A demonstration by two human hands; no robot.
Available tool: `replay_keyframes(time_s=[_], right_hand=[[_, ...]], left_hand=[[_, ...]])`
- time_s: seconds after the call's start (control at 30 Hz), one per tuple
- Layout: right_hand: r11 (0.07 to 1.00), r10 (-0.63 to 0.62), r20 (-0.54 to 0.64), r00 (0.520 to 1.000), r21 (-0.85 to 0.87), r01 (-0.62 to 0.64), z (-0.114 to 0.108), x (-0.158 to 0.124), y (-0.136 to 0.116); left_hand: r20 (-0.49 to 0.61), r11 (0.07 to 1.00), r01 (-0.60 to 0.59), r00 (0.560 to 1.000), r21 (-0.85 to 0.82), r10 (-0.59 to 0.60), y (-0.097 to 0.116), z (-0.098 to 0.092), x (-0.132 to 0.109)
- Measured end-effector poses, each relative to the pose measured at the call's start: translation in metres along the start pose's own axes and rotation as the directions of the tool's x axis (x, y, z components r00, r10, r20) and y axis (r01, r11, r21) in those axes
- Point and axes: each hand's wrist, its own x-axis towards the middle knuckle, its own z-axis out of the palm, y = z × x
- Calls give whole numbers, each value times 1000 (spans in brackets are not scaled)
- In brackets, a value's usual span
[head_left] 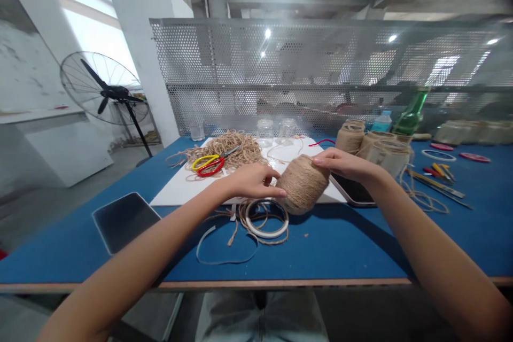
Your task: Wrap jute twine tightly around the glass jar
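A jar wrapped in brown jute twine [303, 184] is tilted between my two hands, above the front edge of a white board. My left hand [256, 180] grips its left end, thumb along the lower side. At the upper right end, the fingers of my right hand [340, 163] are closed on it. Just below lies a roll of white tape [249, 219], resting on loose loops of twine [280, 242]. A thin pale strip [226, 263] curls on the blue table in front of them.
Scissors with yellow and red handles [211, 164] lie on a heap of twine [240, 144]. Glass jars [265, 131] stand behind. Several twine-wrapped jars [350, 137], a green bottle [411, 112] and tools [438, 189] are at right. A dark tablet-like panel [126, 222] lies at left.
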Motion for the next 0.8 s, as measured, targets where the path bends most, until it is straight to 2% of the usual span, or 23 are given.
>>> replay_keyframes(time_s=[0.23, 0.37, 0.47, 0.57, 0.67, 0.8], right_hand=[[983, 10, -206, 979, -179, -48, 3, 4, -13], [964, 15, -244, 970, -254, -79, 6, 5, -20], [961, 76, -271, 960, -235, -143, 10, 3, -24], [968, 149, -236, 960, -164, -191, 12, 2, -25], [980, 136, -173, 975, -119, -158, 12, 1, -24], [988, 121, -149, 981, -81, -134, 12, 2, -22]], left_hand=[[-85, 989, 20, 996, 147, -8, 6, 6, 0], [-120, 971, 39, 993, 237, -11, 12, 6, -1], [-117, 963, 45, 993, 265, -14, 18, 5, -1], [-120, 958, 45, 993, 284, -10, 22, 6, -2], [-128, 951, 39, 992, 308, 1, 25, 7, -2], [-127, 946, 33, 992, 323, 8, 26, 6, -3]])
